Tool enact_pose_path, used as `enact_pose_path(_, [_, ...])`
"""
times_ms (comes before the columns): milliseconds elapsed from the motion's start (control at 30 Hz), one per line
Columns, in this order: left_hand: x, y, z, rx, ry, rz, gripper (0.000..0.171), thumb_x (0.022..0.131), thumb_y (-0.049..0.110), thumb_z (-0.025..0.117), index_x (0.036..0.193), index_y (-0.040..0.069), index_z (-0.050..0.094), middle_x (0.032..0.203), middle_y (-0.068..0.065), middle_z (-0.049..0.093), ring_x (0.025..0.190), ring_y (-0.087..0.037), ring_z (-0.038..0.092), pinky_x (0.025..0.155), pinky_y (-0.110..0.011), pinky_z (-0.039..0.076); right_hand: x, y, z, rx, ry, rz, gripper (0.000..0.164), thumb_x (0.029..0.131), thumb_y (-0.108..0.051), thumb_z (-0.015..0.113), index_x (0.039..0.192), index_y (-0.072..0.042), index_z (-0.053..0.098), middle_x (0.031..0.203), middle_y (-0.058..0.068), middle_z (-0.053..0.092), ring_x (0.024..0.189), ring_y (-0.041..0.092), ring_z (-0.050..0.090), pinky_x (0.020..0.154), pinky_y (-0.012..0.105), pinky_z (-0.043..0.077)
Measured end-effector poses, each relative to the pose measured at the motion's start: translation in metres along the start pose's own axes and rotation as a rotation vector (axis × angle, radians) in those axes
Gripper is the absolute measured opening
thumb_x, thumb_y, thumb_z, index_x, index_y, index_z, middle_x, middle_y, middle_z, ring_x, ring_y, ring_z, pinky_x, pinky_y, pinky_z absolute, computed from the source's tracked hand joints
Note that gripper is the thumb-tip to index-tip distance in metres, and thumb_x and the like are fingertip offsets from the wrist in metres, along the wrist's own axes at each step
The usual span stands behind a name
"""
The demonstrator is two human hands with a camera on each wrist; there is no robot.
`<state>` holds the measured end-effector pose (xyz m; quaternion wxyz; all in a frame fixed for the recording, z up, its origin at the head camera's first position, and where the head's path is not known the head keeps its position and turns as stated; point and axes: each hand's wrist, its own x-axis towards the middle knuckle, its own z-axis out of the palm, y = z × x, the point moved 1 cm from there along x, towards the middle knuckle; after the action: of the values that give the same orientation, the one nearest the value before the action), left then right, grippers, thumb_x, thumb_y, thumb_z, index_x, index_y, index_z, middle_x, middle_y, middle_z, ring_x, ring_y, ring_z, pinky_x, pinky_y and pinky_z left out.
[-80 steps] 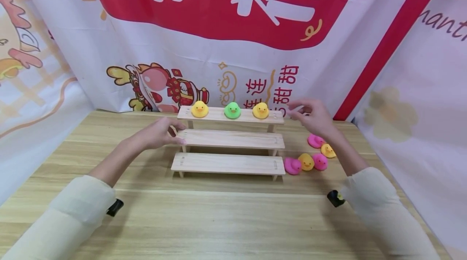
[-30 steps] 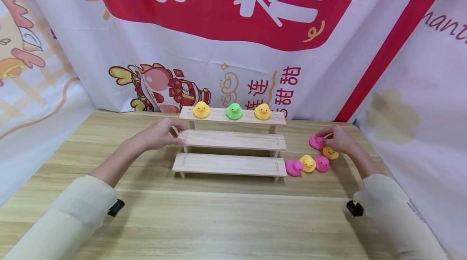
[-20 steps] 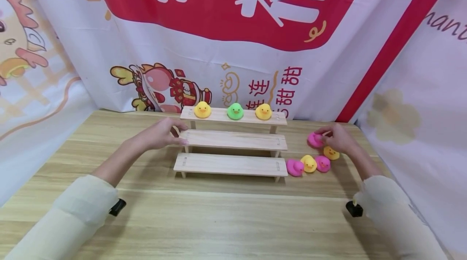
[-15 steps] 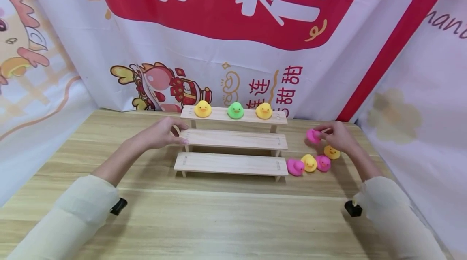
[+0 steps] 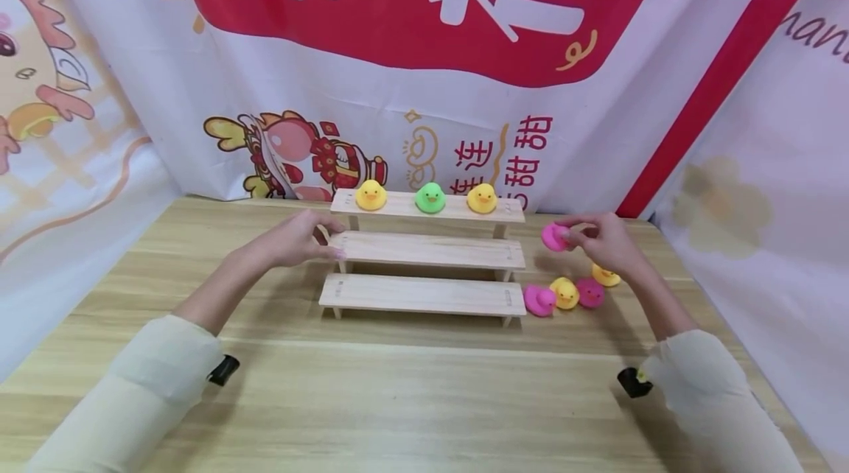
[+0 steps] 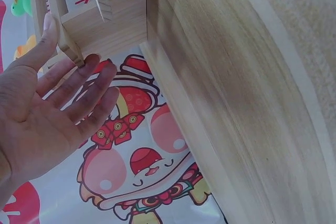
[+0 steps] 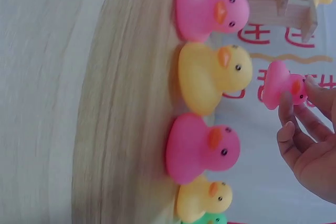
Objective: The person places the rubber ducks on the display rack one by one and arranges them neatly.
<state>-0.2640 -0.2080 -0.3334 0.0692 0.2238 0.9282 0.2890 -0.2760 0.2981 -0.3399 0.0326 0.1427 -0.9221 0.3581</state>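
Note:
In the head view my right hand (image 5: 605,241) pinches a pink rubber duck (image 5: 554,236) by the head, raised over the table right of the three-tier wooden stand (image 5: 424,294). The right wrist view shows this pink duck (image 7: 278,85) between thumb and fingers (image 7: 287,109). My left hand (image 5: 298,239) grips the left end of the middle shelf (image 5: 431,250). Its thumb lies along the board's end in the left wrist view, the other fingers (image 6: 94,90) curving beside it. On the top shelf sit a yellow duck (image 5: 371,196), a green duck (image 5: 430,198) and another yellow duck (image 5: 482,199).
Right of the bottom shelf stand a pink duck (image 5: 540,301), a yellow duck (image 5: 566,294) and a darker pink duck (image 5: 590,293). Behind them is a yellow duck (image 5: 605,275), partly covered by my right wrist. A printed cloth (image 5: 371,75) hangs behind the wooden table (image 5: 398,399).
My right hand came down from beside the top shelf to the ducks, took the rear pink one, and lifted it leftward toward the stand. My left hand stayed on the middle shelf.

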Motion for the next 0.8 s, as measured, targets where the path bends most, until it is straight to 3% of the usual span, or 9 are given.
enact_pose_path(233, [0.003,-0.002,0.000,0.003,-0.001,-0.008,0.048,0.090,0.018,0.083,0.126,-0.009,0.067,0.116,-0.021,0.070,0.101,-0.032,0.068,0.092,-0.047,0.059,-0.002,-0.015,0.000,0.039,0.004,0.013,0.030,0.103,-0.016,0.066,0.127,0.000,0.071,0.106,0.021,0.073,0.075,0.021,0.071,0.065,0.029,0.056])
enact_pose_path(800, [0.002,0.001,0.000,0.013,-0.012,-0.010,0.047,0.090,0.018,0.083,0.126,-0.009,0.068,0.116,-0.021,0.071,0.100,-0.032,0.068,0.092,-0.047,0.059,-0.010,-0.045,0.004,0.147,-0.010,-0.047,0.030,0.101,-0.017,0.069,0.126,0.001,0.070,0.095,0.020,0.075,0.072,0.018,0.072,0.067,0.024,0.059])
